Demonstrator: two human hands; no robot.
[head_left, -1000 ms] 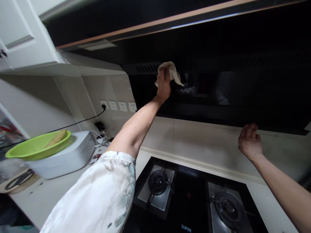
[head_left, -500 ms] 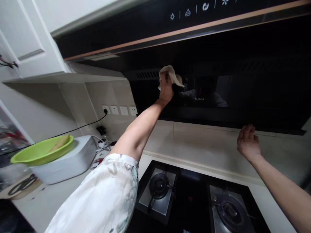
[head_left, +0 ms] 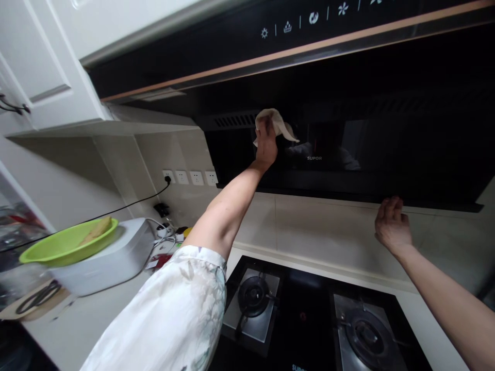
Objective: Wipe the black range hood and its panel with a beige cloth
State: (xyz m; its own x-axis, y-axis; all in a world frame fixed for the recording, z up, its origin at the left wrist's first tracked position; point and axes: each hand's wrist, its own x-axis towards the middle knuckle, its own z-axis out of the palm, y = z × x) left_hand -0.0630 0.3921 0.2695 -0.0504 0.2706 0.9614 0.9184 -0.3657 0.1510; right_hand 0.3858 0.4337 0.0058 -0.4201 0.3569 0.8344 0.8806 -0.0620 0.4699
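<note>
My left hand (head_left: 266, 145) presses a pale cloth (head_left: 275, 122) against the dark glossy front of the range hood (head_left: 386, 139). Its fingers are bent over the cloth, whose loose corner hangs off to the right. The hood's vent slots lie just left of the cloth. Lower and to the right, my right hand (head_left: 393, 226) is at the hood's bottom edge. The fingers there are close together and curled, with the tips on that edge.
Below is a black gas stove (head_left: 305, 288) with two burners. On the left counter, a green basin (head_left: 65, 245) rests on a white box (head_left: 112, 265). A black cord (head_left: 131, 203) runs to the wall sockets (head_left: 189, 178). White cabinets (head_left: 42, 67) hang at upper left.
My left hand and the cloth have shifted slightly right and down in the picture. The camera view has moved a little. My right hand stays at the hood's bottom edge.
</note>
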